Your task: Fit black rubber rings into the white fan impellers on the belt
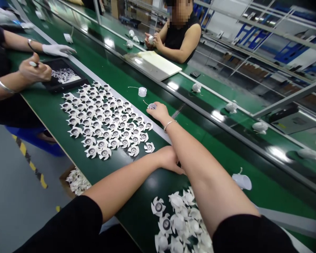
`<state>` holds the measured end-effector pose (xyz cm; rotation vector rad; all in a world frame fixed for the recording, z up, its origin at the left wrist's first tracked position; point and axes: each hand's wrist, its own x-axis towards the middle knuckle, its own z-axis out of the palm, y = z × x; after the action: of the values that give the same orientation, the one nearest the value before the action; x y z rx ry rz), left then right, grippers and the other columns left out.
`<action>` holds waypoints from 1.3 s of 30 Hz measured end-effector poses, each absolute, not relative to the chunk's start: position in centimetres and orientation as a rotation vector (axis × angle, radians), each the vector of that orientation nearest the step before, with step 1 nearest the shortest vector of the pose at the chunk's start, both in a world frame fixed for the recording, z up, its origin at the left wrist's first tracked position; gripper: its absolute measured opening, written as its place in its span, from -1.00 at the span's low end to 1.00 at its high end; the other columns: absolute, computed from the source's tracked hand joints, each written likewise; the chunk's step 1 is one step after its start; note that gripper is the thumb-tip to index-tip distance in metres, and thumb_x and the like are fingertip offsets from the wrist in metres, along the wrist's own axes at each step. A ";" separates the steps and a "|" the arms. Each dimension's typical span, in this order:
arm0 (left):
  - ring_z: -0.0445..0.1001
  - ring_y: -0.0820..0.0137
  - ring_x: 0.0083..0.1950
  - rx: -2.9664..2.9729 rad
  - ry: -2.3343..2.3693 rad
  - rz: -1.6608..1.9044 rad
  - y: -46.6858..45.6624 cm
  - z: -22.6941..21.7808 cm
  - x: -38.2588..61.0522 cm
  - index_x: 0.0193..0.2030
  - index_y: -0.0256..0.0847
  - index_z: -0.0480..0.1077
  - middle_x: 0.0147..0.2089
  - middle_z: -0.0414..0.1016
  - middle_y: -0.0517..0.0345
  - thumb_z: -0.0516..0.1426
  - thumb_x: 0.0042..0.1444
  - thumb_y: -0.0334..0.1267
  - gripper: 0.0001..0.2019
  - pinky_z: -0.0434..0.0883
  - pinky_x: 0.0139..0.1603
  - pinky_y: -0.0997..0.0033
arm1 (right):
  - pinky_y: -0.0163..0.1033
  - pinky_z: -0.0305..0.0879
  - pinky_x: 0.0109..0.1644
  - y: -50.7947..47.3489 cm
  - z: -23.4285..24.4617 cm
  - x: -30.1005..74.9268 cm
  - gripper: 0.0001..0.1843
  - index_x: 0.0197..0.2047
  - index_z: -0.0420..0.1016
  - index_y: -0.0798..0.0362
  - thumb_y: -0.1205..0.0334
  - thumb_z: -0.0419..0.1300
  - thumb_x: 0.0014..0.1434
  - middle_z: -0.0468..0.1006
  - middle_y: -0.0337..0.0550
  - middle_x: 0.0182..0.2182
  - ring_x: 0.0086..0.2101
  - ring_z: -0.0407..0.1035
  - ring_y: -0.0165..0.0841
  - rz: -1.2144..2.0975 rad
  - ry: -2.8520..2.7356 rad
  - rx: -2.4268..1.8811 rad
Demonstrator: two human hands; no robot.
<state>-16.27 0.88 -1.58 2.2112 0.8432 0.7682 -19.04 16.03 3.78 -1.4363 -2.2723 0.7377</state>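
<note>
Stretched out over the conveyor, my right hand (160,113) has its fingers closed on a small white round housing (152,106) with a thin wire. A similar white housing (142,92) with a wire lies just beyond it on the belt. My left hand (171,160) is low over the green table (121,189), crossed by my right forearm; its fingertips are mostly hidden, with a bit of something dark by them. To its left, many white fan impellers (116,133) with grey hubs lie in rows. Nearer me is a loose pile of impellers (179,221).
At left, a co-worker's gloved hand (58,49) and bare hand (35,68) are by a black tray (65,75) of small parts. Another person (184,35) works across the conveyor (213,147). A white housing (242,181) lies at right; a box of impellers (77,181) stands below.
</note>
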 end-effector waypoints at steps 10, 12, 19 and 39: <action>0.43 0.47 -0.40 2.047 0.844 0.820 1.3 -0.8 -16.7 -0.02 -0.29 0.55 -0.24 0.53 0.09 0.34 -0.07 -0.08 -0.52 0.38 -0.28 0.45 | -0.26 0.33 -0.36 5.0 6.5 1.4 -0.59 0.06 0.39 -0.02 0.05 0.13 0.16 0.52 -0.14 -0.20 -0.34 0.40 -0.34 0.775 -1.758 -1.422; 0.44 0.46 -0.38 1.868 0.921 0.845 1.5 -0.8 -16.5 0.00 -0.28 0.54 -0.24 0.55 0.10 0.30 0.00 -0.03 -0.53 0.37 -0.29 0.46 | -0.26 0.38 -0.34 1.7 5.3 4.8 -0.71 -0.13 0.44 0.00 0.08 0.24 0.09 0.53 -0.17 -0.27 -0.35 0.42 -0.35 0.888 -1.675 -1.417; 0.45 0.41 -0.28 1.536 1.006 1.002 1.0 -0.3 -15.4 -0.17 -0.26 0.57 -0.29 0.57 0.11 0.14 0.19 0.02 -0.64 0.35 -0.25 0.47 | -0.06 0.48 0.01 -3.8 2.5 6.2 -0.80 -0.21 0.60 -0.01 0.13 0.39 0.09 0.58 -0.03 -0.06 -0.06 0.49 -0.19 0.582 -2.027 -1.154; 0.49 0.36 -0.18 1.463 0.918 1.007 1.0 -0.1 -14.8 -0.19 -0.30 0.56 -0.23 0.59 0.05 0.14 0.20 -0.02 -0.65 0.38 -0.16 0.43 | -0.06 0.51 0.03 -3.8 3.1 6.9 -0.84 -0.16 0.59 0.03 0.21 0.33 0.17 0.58 0.02 -0.01 -0.06 0.52 -0.20 0.329 -2.141 -1.134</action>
<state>-14.85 0.98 -0.06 1.4629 0.9178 1.0069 6.93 -3.76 3.13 -1.1345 -2.1412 0.3293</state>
